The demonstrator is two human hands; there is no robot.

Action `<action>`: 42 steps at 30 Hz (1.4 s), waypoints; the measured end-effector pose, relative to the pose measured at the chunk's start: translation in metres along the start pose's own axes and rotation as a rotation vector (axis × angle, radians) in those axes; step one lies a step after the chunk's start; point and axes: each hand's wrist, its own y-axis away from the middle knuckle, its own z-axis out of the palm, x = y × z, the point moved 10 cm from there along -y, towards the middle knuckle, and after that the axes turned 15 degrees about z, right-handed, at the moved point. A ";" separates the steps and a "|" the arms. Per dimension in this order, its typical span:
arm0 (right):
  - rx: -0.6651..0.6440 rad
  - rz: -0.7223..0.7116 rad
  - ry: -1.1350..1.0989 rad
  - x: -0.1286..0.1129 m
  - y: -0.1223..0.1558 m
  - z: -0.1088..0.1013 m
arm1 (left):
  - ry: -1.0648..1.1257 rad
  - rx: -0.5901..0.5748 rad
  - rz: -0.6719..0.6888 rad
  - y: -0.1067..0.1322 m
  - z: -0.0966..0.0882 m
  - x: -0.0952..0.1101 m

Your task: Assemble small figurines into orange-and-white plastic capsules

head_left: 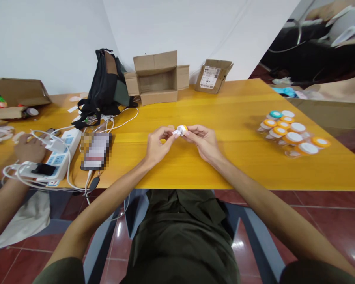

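Above the middle of the table, my two hands meet at the fingertips. My right hand (205, 141) is closed, its thumb and fingers pinching a small orange-and-white cap (182, 128) with its open side turned toward my left. In a pinch at the cap's edge, my left hand (159, 144) has a small crumpled white piece (176, 133); its exact kind is too small to make out. Off to the right stands a cluster of several small clear containers (292, 136) with orange, teal and white lids.
An open cardboard box (158, 98) and a smaller labelled box (211, 77) stand by the wall, near a black backpack (105, 86). On the left lie a phone (97, 152) and a power strip (60, 154) with white cables. Another person's hand (29, 149) rests beside it.
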 end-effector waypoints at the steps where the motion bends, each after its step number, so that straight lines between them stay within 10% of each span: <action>1: 0.003 -0.001 0.002 0.000 0.000 -0.001 | 0.007 0.008 -0.005 0.000 0.000 0.000; 16: 0.046 -0.029 0.029 -0.003 0.004 -0.005 | 0.049 0.011 -0.042 0.003 0.002 -0.006; 42: -0.140 0.055 0.142 0.003 0.004 0.017 | -0.170 -0.216 0.297 0.000 0.014 0.020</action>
